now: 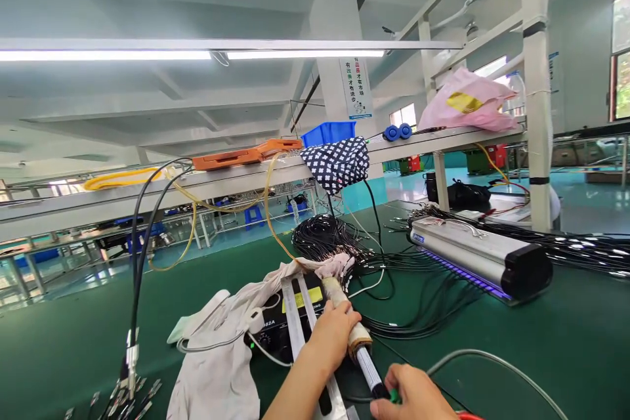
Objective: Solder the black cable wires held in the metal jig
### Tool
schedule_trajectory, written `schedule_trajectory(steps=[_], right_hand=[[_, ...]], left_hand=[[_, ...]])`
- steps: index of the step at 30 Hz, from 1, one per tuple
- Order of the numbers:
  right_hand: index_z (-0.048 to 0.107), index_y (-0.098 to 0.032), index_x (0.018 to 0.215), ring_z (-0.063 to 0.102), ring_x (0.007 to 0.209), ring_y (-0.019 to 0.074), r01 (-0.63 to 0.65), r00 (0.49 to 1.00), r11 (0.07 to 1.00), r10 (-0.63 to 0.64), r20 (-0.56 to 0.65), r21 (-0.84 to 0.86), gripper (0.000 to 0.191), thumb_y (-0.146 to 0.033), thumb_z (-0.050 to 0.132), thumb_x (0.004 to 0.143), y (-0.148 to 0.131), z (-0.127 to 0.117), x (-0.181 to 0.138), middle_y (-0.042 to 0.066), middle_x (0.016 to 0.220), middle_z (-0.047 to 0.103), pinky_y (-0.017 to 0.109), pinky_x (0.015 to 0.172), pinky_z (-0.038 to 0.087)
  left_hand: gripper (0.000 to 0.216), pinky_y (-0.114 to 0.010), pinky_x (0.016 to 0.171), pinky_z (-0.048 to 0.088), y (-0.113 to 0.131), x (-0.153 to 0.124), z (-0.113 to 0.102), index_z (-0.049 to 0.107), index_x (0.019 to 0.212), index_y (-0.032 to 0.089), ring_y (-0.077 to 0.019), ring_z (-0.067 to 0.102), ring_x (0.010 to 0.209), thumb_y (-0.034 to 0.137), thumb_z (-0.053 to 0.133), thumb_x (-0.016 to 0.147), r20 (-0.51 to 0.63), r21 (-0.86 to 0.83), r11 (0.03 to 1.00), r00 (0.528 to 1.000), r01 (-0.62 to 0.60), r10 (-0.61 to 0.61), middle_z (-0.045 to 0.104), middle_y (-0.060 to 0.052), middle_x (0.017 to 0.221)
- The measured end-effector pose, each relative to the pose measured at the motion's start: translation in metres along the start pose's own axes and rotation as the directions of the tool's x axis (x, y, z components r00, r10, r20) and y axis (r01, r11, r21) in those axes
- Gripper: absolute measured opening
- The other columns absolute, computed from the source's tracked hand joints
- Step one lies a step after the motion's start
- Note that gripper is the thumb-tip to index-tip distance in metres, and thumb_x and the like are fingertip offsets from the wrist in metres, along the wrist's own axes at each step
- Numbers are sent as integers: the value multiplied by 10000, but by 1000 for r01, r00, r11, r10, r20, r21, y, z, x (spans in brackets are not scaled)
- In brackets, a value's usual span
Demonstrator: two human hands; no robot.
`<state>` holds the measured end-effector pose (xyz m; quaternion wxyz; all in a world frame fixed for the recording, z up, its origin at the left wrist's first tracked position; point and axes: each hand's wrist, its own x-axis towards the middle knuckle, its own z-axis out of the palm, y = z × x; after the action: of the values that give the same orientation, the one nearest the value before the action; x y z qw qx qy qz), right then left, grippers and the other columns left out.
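My left hand (331, 336) grips a taped tool handle (359, 341) that lies across a black device (275, 328) with a yellow label and two metal rails. The handle's front end points into a bundle of thin black wires (325, 236). My right hand (416, 394) pinches the handle's black rear end, where a small green part shows. A grey cable (492, 361) runs off to the right from there.
A white cloth (221, 348) lies draped left of the device on the green table (566, 341). A silver bar with purple light (480, 256) stands at the right. Clips hang on black cables (138, 262) at the left. An overhead shelf (236, 180) holds a patterned cloth, blue bin and pink bag.
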<state>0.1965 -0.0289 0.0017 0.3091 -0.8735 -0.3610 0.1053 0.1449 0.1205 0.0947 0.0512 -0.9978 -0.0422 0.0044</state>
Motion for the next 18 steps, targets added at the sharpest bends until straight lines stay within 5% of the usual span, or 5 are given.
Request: schedule_trajectory(steps=[5, 10, 18], right_hand=[[555, -161, 861, 650, 539, 201, -111, 990, 991, 105, 97, 68, 147, -289, 484, 870, -11, -12, 7, 25, 604, 649, 244, 433, 427], [594, -164, 825, 639, 867, 270, -8, 1000, 1000, 8, -27, 0, 116, -248, 637, 757, -19, -18, 4, 113, 877, 700, 311, 709, 421], [624, -143, 777, 627, 696, 285, 124, 991, 989, -127, -37, -75, 138, -281, 636, 773, -22, -44, 20, 97, 701, 681, 319, 593, 371]], left_hand=[[342, -408, 925, 450, 4, -1, -3, 588, 1172, 201, -310, 535, 1050, 170, 541, 835, 2, -12, 1000, 1000, -1, 1, 570, -69, 1226], [357, -430, 944, 453, 6, -3, 4, 570, 1206, 195, -329, 513, 1095, 159, 518, 855, -19, -28, 1000, 1000, 2, -3, 559, -78, 1249], [538, -484, 978, 463, 3, -13, 20, 439, 1349, 207, -378, 453, 1220, 162, 591, 834, -37, -73, 995, 997, 65, -68, 428, -120, 1422]])
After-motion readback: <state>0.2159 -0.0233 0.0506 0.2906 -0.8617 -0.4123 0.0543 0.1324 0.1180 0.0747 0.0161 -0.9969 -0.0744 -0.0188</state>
